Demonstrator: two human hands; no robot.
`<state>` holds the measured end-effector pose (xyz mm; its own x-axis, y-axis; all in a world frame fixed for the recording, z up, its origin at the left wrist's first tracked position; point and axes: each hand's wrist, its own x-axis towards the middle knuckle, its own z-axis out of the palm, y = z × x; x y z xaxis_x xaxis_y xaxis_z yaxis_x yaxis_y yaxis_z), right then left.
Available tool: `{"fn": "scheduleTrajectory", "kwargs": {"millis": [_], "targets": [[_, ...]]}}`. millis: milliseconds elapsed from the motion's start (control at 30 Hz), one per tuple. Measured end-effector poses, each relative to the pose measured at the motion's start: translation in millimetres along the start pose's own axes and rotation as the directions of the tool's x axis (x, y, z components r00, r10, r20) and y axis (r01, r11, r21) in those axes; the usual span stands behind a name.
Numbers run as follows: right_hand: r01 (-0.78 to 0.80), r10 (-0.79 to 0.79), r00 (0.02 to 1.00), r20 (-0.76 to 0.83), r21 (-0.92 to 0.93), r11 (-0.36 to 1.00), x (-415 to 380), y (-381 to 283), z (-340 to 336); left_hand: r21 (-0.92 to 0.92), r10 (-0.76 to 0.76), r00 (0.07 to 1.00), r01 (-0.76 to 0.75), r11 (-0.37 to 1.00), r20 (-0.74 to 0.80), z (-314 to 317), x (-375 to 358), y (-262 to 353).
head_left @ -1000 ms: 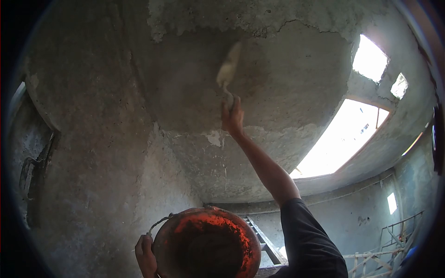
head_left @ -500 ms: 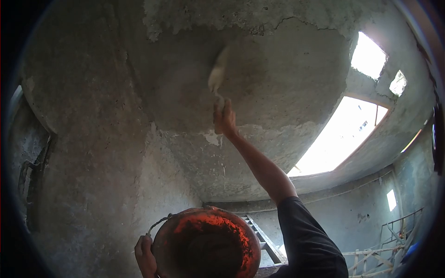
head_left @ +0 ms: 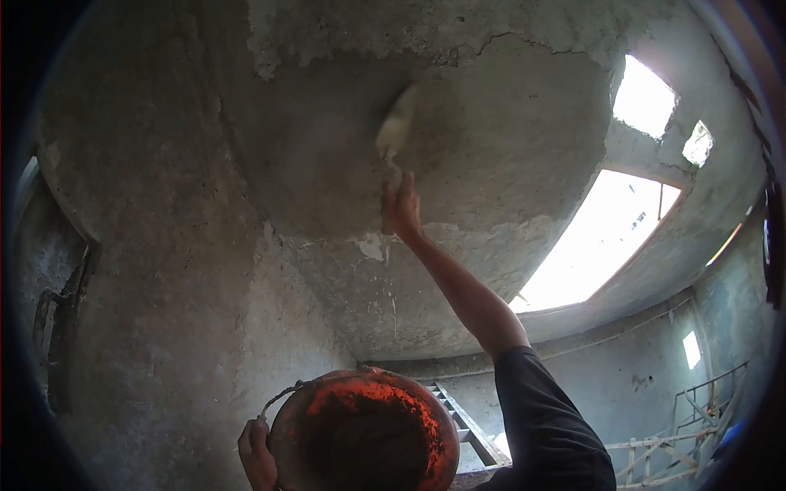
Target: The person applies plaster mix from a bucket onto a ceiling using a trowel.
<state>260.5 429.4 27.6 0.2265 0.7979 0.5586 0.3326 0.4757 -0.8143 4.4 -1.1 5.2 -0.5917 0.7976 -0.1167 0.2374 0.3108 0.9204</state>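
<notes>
My right hand (head_left: 402, 209) is raised high, its fingers closed round the handle of a trowel (head_left: 398, 124). The trowel's blade, smeared by motion, lies against or close to a darker, smooth patch of wet-looking plaster (head_left: 491, 131) on the wall. Down at the bottom, my left hand (head_left: 258, 455) grips the side of an orange-red bucket (head_left: 372, 389) by its rim or handle. Grey residue coats the bucket, and its inside is too dark to make out. A twisted handle (head_left: 278, 398) rises from the bucket's rim beside my left fingers.
A bright rectangular opening (head_left: 602, 241) cuts the wall at the right, with smaller holes (head_left: 644, 96) above it. Behind the bucket leans a ladder (head_left: 468, 425). Metal scaffolding (head_left: 663, 458) stands at the lower right. A rough wall (head_left: 155, 286) fills the left.
The trowel and my right hand have shifted slightly right, and the blade has tilted further right. The left hand and bucket stay in place.
</notes>
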Motion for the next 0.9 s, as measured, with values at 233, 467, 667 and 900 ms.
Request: {"fn": "scheduleTrajectory", "kwargs": {"millis": [233,467,667,900], "targets": [[0.172,-0.165,0.984,0.066,-0.117,0.978,10,-9,-33,-0.050,0.000,1.000,0.001,0.999,0.020,-1,2,-3],[0.381,-0.489,0.821,-0.294,-0.355,0.854,73,-22,-60,-0.037,-0.013,1.000,0.013,0.999,-0.005,2,-5,10],[0.304,-0.420,0.880,-0.222,-0.415,0.857,85,-6,-53,-0.047,0.010,0.999,-0.009,0.999,0.035,-1,1,0],[0.325,-0.349,0.937,-0.009,-0.343,0.881,-14,42,-60,-0.009,0.029,0.999,-0.029,1.000,0.024,-2,4,-10]]}}
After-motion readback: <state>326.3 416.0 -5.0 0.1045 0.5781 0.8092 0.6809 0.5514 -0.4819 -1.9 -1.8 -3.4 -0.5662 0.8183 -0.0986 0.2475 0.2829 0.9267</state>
